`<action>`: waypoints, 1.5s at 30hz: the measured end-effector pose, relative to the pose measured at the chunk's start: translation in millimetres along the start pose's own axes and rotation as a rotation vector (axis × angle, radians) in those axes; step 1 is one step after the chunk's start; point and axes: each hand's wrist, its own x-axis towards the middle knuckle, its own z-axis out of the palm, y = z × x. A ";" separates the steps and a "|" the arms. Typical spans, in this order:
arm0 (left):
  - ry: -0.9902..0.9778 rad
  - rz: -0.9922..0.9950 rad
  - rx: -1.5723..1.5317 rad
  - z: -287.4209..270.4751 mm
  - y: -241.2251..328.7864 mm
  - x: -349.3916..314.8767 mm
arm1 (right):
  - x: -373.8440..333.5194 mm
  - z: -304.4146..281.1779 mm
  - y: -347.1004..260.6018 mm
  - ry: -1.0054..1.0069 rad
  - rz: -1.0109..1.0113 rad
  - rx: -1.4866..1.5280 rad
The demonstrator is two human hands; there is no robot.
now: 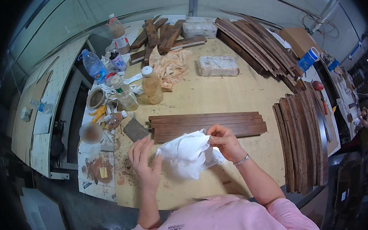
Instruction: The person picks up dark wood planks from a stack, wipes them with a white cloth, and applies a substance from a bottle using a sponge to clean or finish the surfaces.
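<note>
The pale, smudged surface (252, 94) carried brown wooden strips (209, 120) side by side, a whitish block (218, 67) beyond them, a crumpled peach cloth (170, 67), a capped bottle (152, 90) and dark slats (302, 139) along its right edge.

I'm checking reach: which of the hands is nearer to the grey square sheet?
Left. The left hand is just below the grey sheet in the picture; the right hand is farther right, pinching the white cloth.
</note>
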 end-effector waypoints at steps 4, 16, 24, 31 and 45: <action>-0.218 0.078 -0.216 7.5 16.7 5.4 | 1.9 6.8 1.0 -0.083 0.029 -0.032; -0.106 -0.021 -0.420 25.7 6.7 -13.0 | -3.0 35.9 -4.7 0.109 -0.539 -0.992; -0.020 -0.128 -0.452 25.9 25.5 -10.6 | -17.4 57.0 -4.3 0.093 -0.044 -0.812; -0.119 -0.065 -0.462 38.9 40.2 -16.4 | -24.6 55.1 4.6 0.133 -0.036 -0.506; -0.336 -0.680 -1.127 23.6 -13.8 -38.4 | 62.0 66.9 -43.8 -0.460 0.012 -0.701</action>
